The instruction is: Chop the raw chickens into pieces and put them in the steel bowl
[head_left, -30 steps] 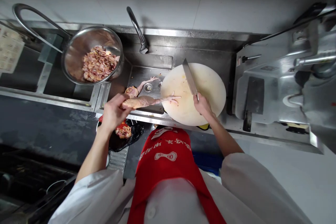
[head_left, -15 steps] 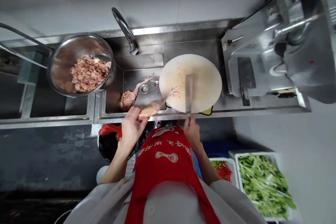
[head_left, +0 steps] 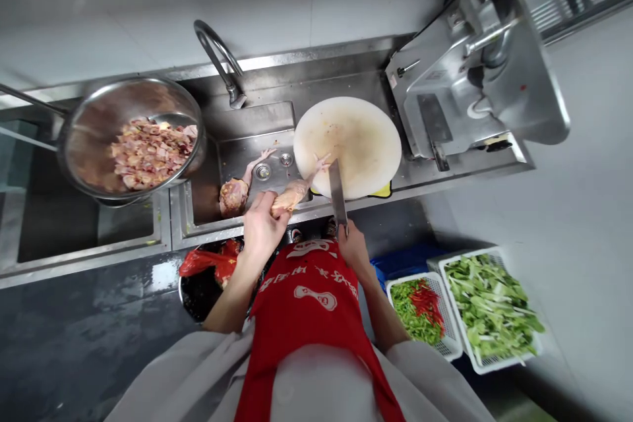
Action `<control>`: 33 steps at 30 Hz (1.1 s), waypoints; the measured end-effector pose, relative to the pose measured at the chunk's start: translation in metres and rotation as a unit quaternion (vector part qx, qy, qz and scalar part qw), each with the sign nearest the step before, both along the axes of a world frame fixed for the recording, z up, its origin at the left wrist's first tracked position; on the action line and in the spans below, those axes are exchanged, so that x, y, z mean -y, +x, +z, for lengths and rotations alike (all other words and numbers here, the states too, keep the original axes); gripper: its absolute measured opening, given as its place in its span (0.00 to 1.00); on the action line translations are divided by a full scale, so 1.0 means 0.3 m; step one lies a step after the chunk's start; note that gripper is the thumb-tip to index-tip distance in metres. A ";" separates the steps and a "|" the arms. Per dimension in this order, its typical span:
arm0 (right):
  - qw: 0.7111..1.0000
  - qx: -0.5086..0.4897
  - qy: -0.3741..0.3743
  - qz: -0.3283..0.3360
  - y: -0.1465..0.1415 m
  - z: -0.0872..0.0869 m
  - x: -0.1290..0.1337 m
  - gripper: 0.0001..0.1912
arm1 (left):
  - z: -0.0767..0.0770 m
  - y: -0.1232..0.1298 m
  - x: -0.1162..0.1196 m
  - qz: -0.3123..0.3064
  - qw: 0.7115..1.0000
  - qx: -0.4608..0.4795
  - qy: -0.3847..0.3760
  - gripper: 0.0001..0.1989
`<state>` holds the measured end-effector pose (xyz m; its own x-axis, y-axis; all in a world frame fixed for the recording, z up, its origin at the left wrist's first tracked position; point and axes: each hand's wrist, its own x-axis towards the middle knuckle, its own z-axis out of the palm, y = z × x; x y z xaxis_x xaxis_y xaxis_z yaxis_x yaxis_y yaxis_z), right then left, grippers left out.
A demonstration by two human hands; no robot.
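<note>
My left hand (head_left: 264,227) is closed around the thick end of a raw chicken leg (head_left: 291,194). The foot of that leg reaches over the near left edge of the round white cutting board (head_left: 366,138). In my right hand (head_left: 353,245) is the handle of a cleaver (head_left: 337,191). Its blade stands over the board's near edge, just right of the chicken foot; whether it touches the board I cannot tell. A second chicken leg (head_left: 234,196) with its foot lies in the sink basin, left of the board.
A steel bowl (head_left: 185,89) of chopped meat stands left of the faucet (head_left: 217,53). To the right is a slicing machine (head_left: 445,99) with another cleaver (head_left: 434,122) on it. Below right are baskets of cut peppers (head_left: 420,310) and leafy greens (head_left: 489,310).
The cleaver has moved left and toward me, its blade now tilted beside the chicken foot. My left hand and the leg have shifted slightly right. The whole view has turned a little.
</note>
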<state>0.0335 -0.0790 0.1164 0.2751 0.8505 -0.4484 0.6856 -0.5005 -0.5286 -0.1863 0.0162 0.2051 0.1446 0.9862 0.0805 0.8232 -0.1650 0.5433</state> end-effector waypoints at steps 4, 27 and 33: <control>0.998 0.018 0.043 -0.047 -0.053 0.009 0.005 0.24 | -0.002 0.000 0.011 0.002 1.000 0.007 -0.018 0.06; 0.995 -0.034 0.054 -0.081 -0.038 -0.045 0.012 0.20 | -0.050 -0.096 -0.024 0.056 0.998 0.039 0.001 0.03; 0.997 -0.039 0.033 -0.065 -0.151 -0.082 0.004 0.20 | -0.060 -0.076 0.002 0.038 0.999 0.035 -0.005 0.04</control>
